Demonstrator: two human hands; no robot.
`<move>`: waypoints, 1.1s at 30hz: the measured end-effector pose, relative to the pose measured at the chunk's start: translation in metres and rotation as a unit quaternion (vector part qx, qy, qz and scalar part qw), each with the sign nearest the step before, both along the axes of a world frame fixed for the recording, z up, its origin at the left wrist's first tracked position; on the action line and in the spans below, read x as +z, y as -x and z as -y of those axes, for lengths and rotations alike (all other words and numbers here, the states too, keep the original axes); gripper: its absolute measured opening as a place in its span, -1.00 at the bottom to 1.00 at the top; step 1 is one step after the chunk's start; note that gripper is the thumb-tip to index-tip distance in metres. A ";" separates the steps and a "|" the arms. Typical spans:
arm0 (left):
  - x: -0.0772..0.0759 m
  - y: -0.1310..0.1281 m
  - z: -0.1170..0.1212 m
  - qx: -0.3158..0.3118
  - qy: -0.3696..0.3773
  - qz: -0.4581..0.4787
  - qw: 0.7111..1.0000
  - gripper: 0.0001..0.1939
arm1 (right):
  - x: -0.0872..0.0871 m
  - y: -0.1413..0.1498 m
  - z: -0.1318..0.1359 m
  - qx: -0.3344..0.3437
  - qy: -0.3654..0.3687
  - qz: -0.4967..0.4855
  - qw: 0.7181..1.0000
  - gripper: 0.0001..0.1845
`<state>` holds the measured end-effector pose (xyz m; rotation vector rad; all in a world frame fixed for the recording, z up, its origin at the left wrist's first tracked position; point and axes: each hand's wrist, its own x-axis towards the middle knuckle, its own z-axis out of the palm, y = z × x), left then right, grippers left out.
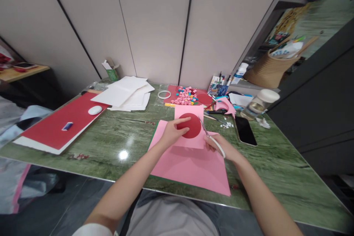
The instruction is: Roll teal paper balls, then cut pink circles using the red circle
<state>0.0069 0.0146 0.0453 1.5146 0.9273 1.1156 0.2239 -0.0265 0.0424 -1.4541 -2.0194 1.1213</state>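
Observation:
In the head view, a red paper circle [193,127] lies on a small pink sheet of paper [190,143]. My left hand [172,132] grips that sheet at its left edge, thumb and forefinger pressing on the circle; its other fingers are mostly hidden. White-handled scissors [218,146] are in my right hand [221,148], their blades angled up to the left beside the circle's right side. Whether the blades are cutting into the paper I cannot tell. Beneath both hands, a larger pink sheet [190,169] rests on the table over a green edge.
On the green marbled table [110,143] lie white sheets [121,94], a red sheet [63,118], and a tape roll [164,94]. Behind the paper are pink and blue pompom-like pieces [186,96]. A phone [245,130], pink offcut [225,106] and bottle [258,104] stand right.

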 end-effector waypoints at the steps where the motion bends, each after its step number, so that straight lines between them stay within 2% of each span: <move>1: 0.000 0.000 0.000 0.000 -0.002 -0.001 1.000 -0.56 | 0.000 0.000 0.000 0.000 -0.002 0.002 1.000 -0.40; 11: 0.004 0.001 0.001 0.002 0.007 -0.004 1.000 -0.56 | 0.002 0.000 -0.001 -0.023 -0.002 0.016 1.000 -0.40; 33: 0.005 0.005 -0.001 -0.020 0.001 -0.012 1.000 -0.57 | 0.004 -0.007 -0.003 -0.002 -0.021 0.047 0.999 -0.43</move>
